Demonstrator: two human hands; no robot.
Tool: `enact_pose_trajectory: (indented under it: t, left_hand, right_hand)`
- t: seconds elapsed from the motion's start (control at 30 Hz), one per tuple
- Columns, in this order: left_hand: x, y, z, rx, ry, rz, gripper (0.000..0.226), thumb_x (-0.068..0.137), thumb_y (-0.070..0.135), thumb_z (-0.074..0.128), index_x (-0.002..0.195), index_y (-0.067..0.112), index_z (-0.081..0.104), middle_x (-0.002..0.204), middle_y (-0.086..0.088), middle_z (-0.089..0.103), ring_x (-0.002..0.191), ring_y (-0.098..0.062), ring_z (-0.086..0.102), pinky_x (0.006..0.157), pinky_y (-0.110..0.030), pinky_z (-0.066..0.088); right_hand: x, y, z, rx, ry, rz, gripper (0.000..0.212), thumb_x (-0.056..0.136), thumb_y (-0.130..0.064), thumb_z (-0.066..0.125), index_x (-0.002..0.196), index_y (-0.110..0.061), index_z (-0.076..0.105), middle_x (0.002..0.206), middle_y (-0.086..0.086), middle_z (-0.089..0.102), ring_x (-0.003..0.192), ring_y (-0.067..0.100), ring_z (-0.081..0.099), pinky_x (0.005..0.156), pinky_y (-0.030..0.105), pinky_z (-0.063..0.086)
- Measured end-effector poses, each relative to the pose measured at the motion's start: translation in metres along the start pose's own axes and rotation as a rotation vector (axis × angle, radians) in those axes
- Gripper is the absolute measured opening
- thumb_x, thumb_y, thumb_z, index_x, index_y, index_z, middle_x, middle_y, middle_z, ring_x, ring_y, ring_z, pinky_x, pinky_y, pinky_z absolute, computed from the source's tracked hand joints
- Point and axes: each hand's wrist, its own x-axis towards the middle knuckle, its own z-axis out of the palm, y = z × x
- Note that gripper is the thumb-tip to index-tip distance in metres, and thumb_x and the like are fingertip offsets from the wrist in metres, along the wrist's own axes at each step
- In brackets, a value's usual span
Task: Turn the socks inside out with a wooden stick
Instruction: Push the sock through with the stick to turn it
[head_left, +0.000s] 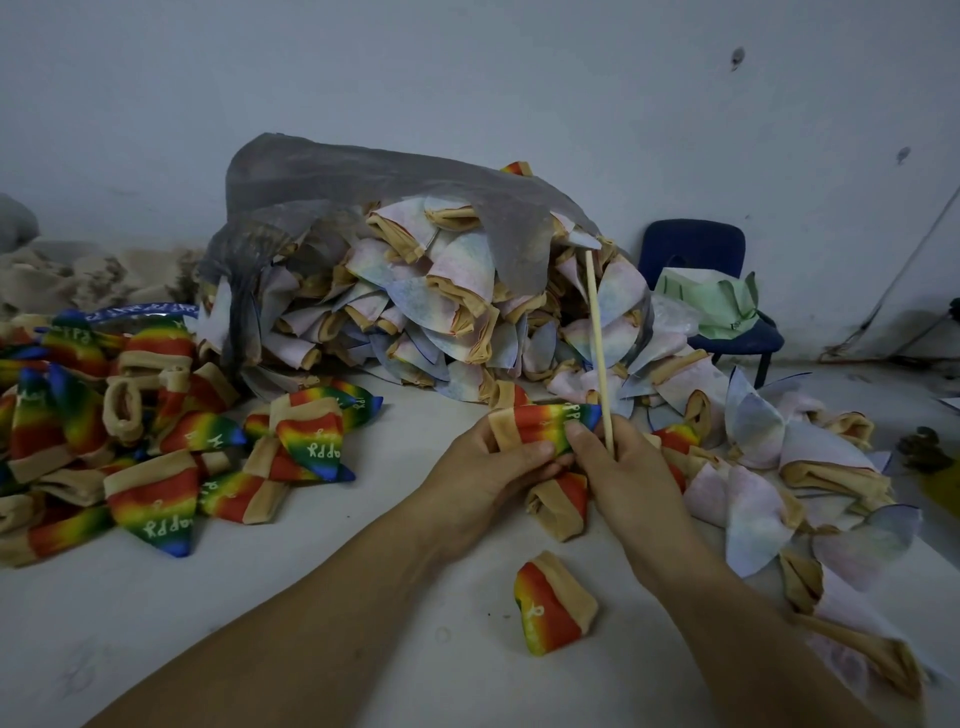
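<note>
Clutching rainbow sock (549, 422) cuff-end, left grip (496, 465); right grip (621, 460) round its tip plus near-upright wooden stick (597, 332), over white tabletop (311, 597).

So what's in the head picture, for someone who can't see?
The left hand and right hand hold a rainbow sock; the right also grips an upright wooden stick. More rainbow socks lie left; pale ones spill from a grey bag behind.

Workshop; sack (291, 171) spilling bulk socks (457, 275).
</note>
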Motion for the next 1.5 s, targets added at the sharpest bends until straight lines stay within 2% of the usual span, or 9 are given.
enact_pose_trajectory:
  t: [0.2, 0.47, 0.6, 0.77, 0.9, 1.03, 1.3, 1.4, 1.5]
  left_hand:
    - [0.0, 0.002, -0.001, 0.088, 0.111, 0.026, 0.033, 0.075, 0.038, 0.073, 0.104, 0.024, 0.072, 0.104, -0.002, 0.075, 0.096, -0.016, 0.071, 0.087, -0.03, 0.058]
    - [0.002, 0.003, -0.004, -0.095, 0.1, 0.034, 0.029, 0.077, 0.023, 0.073, 0.103, 0.009, 0.069, 0.098, -0.012, 0.074, 0.088, -0.022, 0.072, 0.078, -0.031, 0.059]
    - [0.003, 0.002, -0.005, -0.068, 0.075, 0.028, 0.021, 0.077, 0.02, 0.072, 0.092, 0.01, 0.062, 0.088, -0.01, 0.073, 0.082, -0.02, 0.072, 0.075, -0.031, 0.059]
    - [0.002, 0.006, -0.008, -0.139, 0.032, -0.047, 0.013, 0.08, 0.02, 0.067, 0.086, 0.011, 0.059, 0.082, -0.006, 0.071, 0.08, -0.015, 0.071, 0.073, -0.026, 0.058]
    - [0.002, 0.006, -0.006, -0.104, 0.036, -0.06, 0.018, 0.078, 0.024, 0.066, 0.089, 0.012, 0.057, 0.082, -0.007, 0.063, 0.073, -0.014, 0.063, 0.071, -0.026, 0.052]
    - [0.001, 0.007, -0.002, -0.07, 0.066, -0.071, 0.038, 0.077, 0.027, 0.071, 0.109, 0.007, 0.064, 0.099, -0.012, 0.068, 0.089, -0.022, 0.065, 0.079, -0.034, 0.056]
    - [0.004, 0.009, -0.005, -0.173, 0.192, -0.022, 0.02, 0.091, 0.014, 0.061, 0.109, 0.006, 0.064, 0.115, -0.024, 0.068, 0.106, -0.034, 0.064, 0.099, -0.051, 0.049]
    - [0.005, 0.009, -0.006, -0.234, 0.203, -0.026, 0.023, 0.084, 0.017, 0.065, 0.104, 0.006, 0.063, 0.102, -0.018, 0.073, 0.102, -0.033, 0.066, 0.097, -0.05, 0.052]
    - [0.006, 0.009, -0.009, -0.282, 0.181, -0.046, 0.025, 0.094, 0.02, 0.059, 0.113, 0.005, 0.058, 0.108, -0.02, 0.072, 0.106, -0.035, 0.068, 0.096, -0.049, 0.053]
  right_hand:
    - [0.002, 0.001, -0.003, -0.118, -0.042, -0.063, 0.011, 0.097, -0.037, 0.047, 0.089, -0.036, 0.055, 0.07, -0.019, 0.058, 0.07, -0.005, 0.053, 0.065, 0.018, 0.035]
    - [-0.001, 0.0, 0.001, -0.027, -0.026, -0.017, 0.019, 0.089, -0.05, 0.055, 0.09, -0.033, 0.063, 0.08, -0.012, 0.069, 0.076, -0.003, 0.062, 0.064, 0.016, 0.044]
    - [-0.002, 0.001, 0.003, -0.017, -0.027, -0.036, 0.016, 0.092, -0.04, 0.055, 0.084, -0.027, 0.061, 0.078, -0.006, 0.067, 0.069, -0.004, 0.06, 0.056, 0.008, 0.044]
    - [0.001, 0.002, 0.004, 0.079, -0.055, 0.015, 0.019, 0.097, -0.039, 0.046, 0.102, -0.031, 0.062, 0.095, -0.008, 0.068, 0.092, 0.008, 0.063, 0.081, 0.029, 0.049]
    - [-0.002, 0.0, 0.002, -0.023, -0.12, -0.032, 0.019, 0.098, -0.042, 0.041, 0.098, -0.033, 0.057, 0.087, -0.009, 0.065, 0.075, -0.007, 0.059, 0.069, 0.021, 0.044]
    - [-0.005, -0.001, 0.001, -0.234, -0.189, -0.132, 0.019, 0.098, -0.038, 0.041, 0.083, -0.03, 0.048, 0.073, -0.011, 0.053, 0.066, -0.004, 0.051, 0.061, 0.017, 0.037]
    - [-0.005, 0.002, 0.007, -0.205, -0.189, -0.113, 0.018, 0.092, -0.042, 0.055, 0.081, -0.027, 0.054, 0.056, -0.024, 0.054, 0.051, -0.007, 0.049, 0.049, 0.008, 0.039]
    - [-0.004, 0.001, 0.007, -0.138, -0.175, -0.094, 0.017, 0.094, -0.038, 0.054, 0.081, -0.026, 0.054, 0.06, -0.022, 0.056, 0.056, -0.008, 0.051, 0.051, 0.005, 0.038]
    - [-0.004, -0.001, 0.01, -0.096, -0.164, -0.049, 0.02, 0.093, -0.043, 0.053, 0.083, -0.026, 0.056, 0.075, -0.007, 0.062, 0.063, -0.006, 0.055, 0.054, 0.008, 0.043]
